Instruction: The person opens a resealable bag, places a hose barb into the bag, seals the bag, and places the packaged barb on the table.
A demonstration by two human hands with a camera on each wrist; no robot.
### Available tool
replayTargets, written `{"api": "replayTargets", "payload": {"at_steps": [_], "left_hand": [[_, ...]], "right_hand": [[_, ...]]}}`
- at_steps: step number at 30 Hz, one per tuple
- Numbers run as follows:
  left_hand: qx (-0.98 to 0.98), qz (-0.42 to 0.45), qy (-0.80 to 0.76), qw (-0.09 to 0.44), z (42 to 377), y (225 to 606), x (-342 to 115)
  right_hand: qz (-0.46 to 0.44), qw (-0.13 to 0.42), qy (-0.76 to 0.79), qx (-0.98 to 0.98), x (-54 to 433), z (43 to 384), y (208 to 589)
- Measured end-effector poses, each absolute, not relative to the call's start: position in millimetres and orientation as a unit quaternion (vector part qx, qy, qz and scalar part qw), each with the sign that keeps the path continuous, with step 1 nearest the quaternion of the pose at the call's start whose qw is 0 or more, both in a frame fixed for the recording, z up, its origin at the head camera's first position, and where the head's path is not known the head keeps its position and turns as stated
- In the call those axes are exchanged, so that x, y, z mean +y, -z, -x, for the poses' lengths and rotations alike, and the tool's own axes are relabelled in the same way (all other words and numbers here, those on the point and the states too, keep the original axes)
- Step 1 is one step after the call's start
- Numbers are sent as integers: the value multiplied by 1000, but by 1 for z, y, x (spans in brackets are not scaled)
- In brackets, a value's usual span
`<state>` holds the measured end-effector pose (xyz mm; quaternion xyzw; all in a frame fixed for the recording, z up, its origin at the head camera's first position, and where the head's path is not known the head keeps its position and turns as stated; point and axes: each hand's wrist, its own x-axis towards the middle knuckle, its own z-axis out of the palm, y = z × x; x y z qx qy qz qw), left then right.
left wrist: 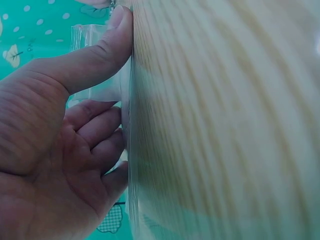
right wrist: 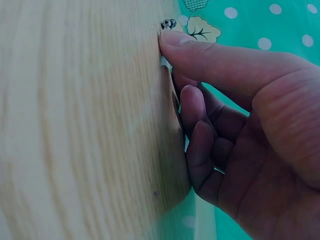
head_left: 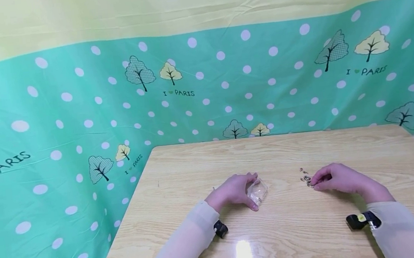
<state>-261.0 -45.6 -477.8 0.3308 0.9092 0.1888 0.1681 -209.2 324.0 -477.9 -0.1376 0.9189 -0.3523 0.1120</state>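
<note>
A small clear plastic box lies on the table, and my left hand holds it with thumb and fingers spread around its sides. Its transparent wall shows behind the thumb in the left wrist view. A tiny dark bit appears at the box's near side. To the right, several small metal pieces lie in a loose cluster. My right hand has thumb and forefinger together at the cluster's edge, the other fingers curled under. One shiny metal piece shows just past the thumb tip; I cannot tell whether anything is pinched.
Both hands work over a light wood-grain table. A green and yellow printed cloth hangs behind its far edge and along the left side. Another tiny thing pokes out beyond the left wrist.
</note>
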Motion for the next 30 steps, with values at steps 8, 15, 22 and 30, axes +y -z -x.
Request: {"api": "replayTargets", "payload": {"at_steps": [8,15,22,30], "left_hand": [[908,-331,-195,170,261,476,-46],[909,-328,-195,171,260,475,-47],[908,-330,-191,173,261,477,-46],[911,-326,-182,175,260,478,-46]], "right_hand": [[142,117,352,918,327,210,477],[139,127,359,914,327,209,476],[123,124,376,910,319,209,474],[170,108,408,890,290,211,472]]}}
